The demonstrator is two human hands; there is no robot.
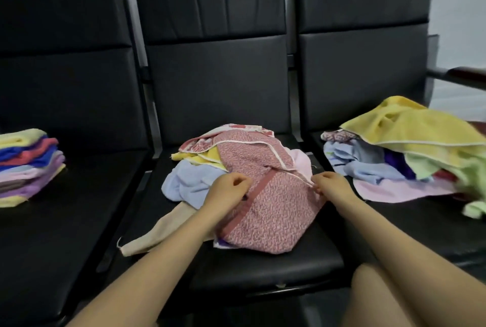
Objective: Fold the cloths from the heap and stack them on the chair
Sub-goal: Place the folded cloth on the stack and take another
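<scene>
A pink speckled cloth [273, 211] with a darker band lies on top of a small heap on the middle chair [263, 269]. My left hand [226, 192] grips its banded edge with curled fingers. My right hand [331, 187] pinches its white-trimmed edge at the right. Under it lie a light blue cloth [184, 182], a yellow cloth [207, 157] and a beige cloth [163, 229]. A stack of folded cloths [29, 166] sits on the left chair. A loose heap topped by a yellow towel [410, 129] covers the right chair.
Three black padded chairs stand in a row against a pale wall. A dark armrest [462, 77] juts out at the far right. A green cloth [476, 208] hangs off the right heap. My knee [373, 297] shows at the bottom.
</scene>
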